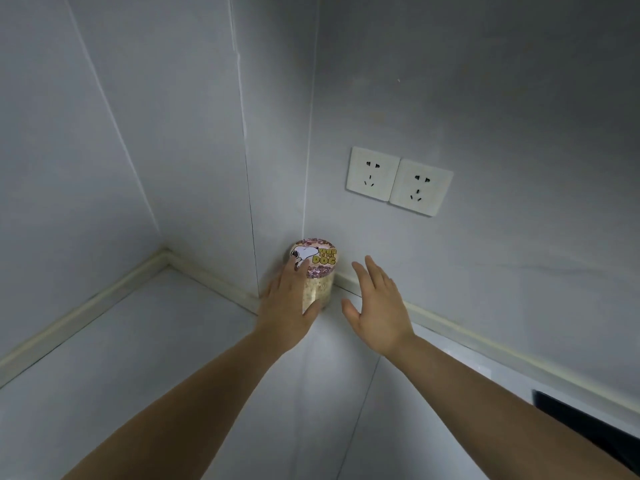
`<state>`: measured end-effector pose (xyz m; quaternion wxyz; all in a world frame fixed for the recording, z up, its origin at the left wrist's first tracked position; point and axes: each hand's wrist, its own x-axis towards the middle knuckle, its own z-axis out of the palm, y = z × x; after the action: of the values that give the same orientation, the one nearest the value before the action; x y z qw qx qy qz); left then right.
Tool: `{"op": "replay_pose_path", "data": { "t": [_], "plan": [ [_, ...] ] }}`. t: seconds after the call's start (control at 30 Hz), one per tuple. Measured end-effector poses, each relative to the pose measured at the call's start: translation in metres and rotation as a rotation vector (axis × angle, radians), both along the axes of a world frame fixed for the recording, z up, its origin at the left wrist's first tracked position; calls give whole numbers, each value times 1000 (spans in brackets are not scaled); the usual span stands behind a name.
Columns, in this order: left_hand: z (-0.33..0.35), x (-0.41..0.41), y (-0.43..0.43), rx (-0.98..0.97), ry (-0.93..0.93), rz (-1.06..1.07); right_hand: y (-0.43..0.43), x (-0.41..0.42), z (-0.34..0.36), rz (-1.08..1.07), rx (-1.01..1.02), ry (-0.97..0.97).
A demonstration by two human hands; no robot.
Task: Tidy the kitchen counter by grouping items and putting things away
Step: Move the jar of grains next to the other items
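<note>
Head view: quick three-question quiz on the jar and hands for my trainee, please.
1. Which hand holds the jar?
2. True or false: the right hand is open, apart from the jar.
3. Wall sockets in view: A one, B two, C three.
Key: 1 left hand; 2 true; 3 B.

Left hand [289,299] grips jar [317,258]; right hand [377,306] spread, fingers [372,268] straight.
</note>
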<state>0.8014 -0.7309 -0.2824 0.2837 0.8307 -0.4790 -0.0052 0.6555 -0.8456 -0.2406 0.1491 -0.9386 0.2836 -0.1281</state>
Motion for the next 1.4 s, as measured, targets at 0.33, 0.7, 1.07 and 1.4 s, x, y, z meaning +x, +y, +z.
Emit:
{"op": "replay_pose_path", "data": {
  "t": [0.33,0.7,1.07,1.4],
  "plan": [
    [-32,39,-51,-390,753,131,-45,62,-31,-165,787,-140],
    [-56,74,-65,-263,686,99,-80,108,-58,-49,1027,-142],
    [-61,78,-64,-251,763,41,-86,116,-79,-2,839,-110],
    [-38,44,-52,-247,876,-115,-76,65,-52,-16,921,-194]
  ]
}}
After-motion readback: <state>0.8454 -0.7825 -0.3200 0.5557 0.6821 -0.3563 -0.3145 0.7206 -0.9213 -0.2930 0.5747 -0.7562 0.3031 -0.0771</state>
